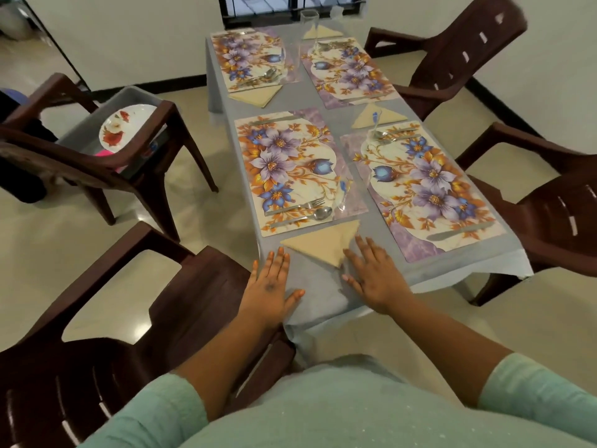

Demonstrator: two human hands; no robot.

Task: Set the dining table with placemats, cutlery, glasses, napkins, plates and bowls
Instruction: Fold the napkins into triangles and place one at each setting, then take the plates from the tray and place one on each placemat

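- Grey-blue cloth covers the table (310,101), which runs up the middle of the frame from my hands toward the window at the top.
- I see my left hand (270,284) lying flat on the cloth at lower centre, fingers straight and spread, grasping nothing.
- My right hand (371,273) lies flat just right of it, fingers extended; its fingertips touch the right edge of the nearest napkin (324,242), with no curl round it.
- That beige napkin, folded to a triangle, sits between my two hands, just below the near left placemat (290,169).
- On that floral mat a fork (297,206), a spoon (319,213) and a knife lie along its lower edge, with a clear glass (343,197) at its lower right corner.
- The near right placemat (426,185) carries cutlery at its top, a knife (458,231) near its bottom edge, and a glass at its upper left; a second napkin (376,116) lies above it.
- Two more set mats lie in the upper centre, each with a napkin beside it; a tall glass (309,25) stands at the far end.
- At left of frame a grey tub (97,124) on a brown chair (113,163) holds a flower-printed plate (124,127).
- Other brown plastic chairs stand at right and lower left.
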